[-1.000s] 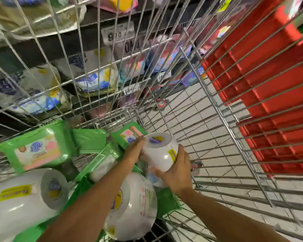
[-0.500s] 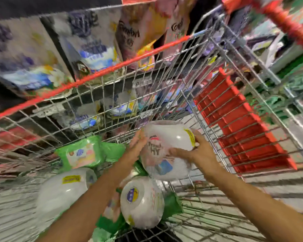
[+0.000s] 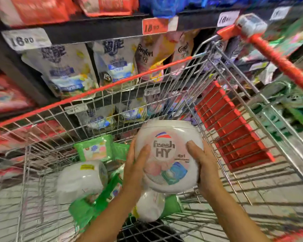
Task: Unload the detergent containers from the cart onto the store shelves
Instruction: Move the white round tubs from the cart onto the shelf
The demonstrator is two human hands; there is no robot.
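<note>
- L hand [image 3: 138, 165] + R hand [image 3: 205, 165] clamp fresh HY detergent tub [image 3: 166, 137] btwn them, fingers wrapped on it.
- Tub up over wire cart [image 3: 94, 90], label twd cam.
- 2nd white tub [image 3: 80, 179] in cart, left of L hand.

Below the left hand [image 3: 136, 165] a second white tub [image 3: 150, 209] shows only its lower curve — the held detergent tub [image 3: 168, 154] and the forearm [image 3: 119, 206] cover the rest. The small print [image 3: 183, 161] under "4in1" on the held tub is too fine to read. Left of the left hand, the yellow label [image 3: 85, 167] on a third tub [image 3: 80, 180] and the picture on the green pack [image 3: 93, 151] are smeared. Above both hands the shelf pouches [image 3: 66, 72] blur, and the red packs [image 3: 38, 9] over them are cut by the top edge. Beyond the right hand [image 3: 205, 165] the cart handle [image 3: 283, 65] runs off the right edge — the goods [image 3: 297, 105] behind it are green smears.
</note>
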